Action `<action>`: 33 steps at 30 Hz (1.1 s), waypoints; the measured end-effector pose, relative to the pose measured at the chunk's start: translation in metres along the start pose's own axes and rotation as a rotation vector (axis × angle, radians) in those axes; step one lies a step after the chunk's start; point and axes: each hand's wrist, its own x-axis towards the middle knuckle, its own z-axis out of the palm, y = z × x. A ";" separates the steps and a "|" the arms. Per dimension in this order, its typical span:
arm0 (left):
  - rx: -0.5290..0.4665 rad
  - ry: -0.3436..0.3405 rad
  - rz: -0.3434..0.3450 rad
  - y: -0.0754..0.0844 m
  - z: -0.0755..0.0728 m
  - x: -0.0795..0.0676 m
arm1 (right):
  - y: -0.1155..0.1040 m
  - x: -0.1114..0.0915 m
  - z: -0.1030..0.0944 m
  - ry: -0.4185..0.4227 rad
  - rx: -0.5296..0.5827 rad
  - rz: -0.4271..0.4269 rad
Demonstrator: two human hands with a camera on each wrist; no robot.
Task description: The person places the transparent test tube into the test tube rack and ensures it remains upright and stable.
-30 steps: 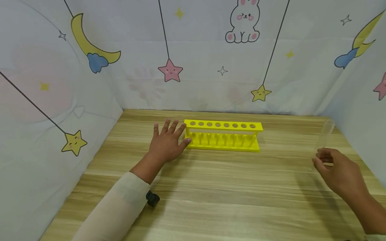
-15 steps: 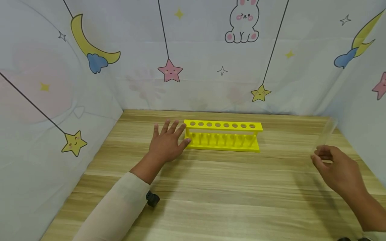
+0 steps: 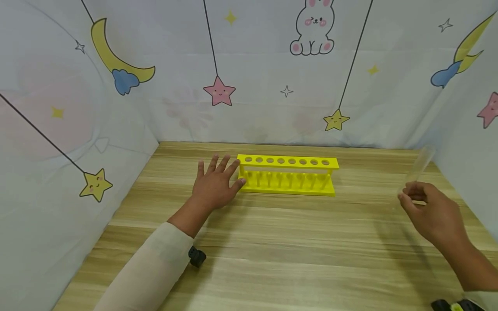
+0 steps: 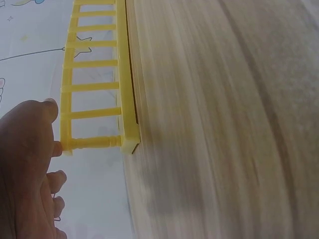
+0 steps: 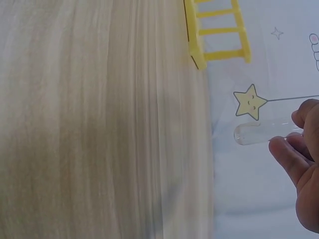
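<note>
Your left hand (image 3: pixel 215 185), fingers spread, rests at the left end of a yellow test tube rack (image 3: pixel 287 166) on the wood-grain tabletop (image 3: pixel 272 250), while your right hand (image 3: pixel 439 211), well apart, pinches a clear test tube (image 5: pixel 255 133) in the air to the rack's right.

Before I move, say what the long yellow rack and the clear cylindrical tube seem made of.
Long yellow rack: probably moulded plastic, smooth, from its even colour. Clear cylindrical tube: glass or plastic, glossy, from its transparency and highlights; which is unclear.
</note>
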 end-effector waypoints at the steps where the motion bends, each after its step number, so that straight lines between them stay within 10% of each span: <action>1: -0.002 -0.001 -0.001 0.000 0.000 0.000 | 0.000 0.001 0.000 0.003 0.004 0.002; 33: -0.013 -0.036 -0.019 0.000 -0.001 0.002 | -0.014 0.017 0.002 0.019 0.056 -0.005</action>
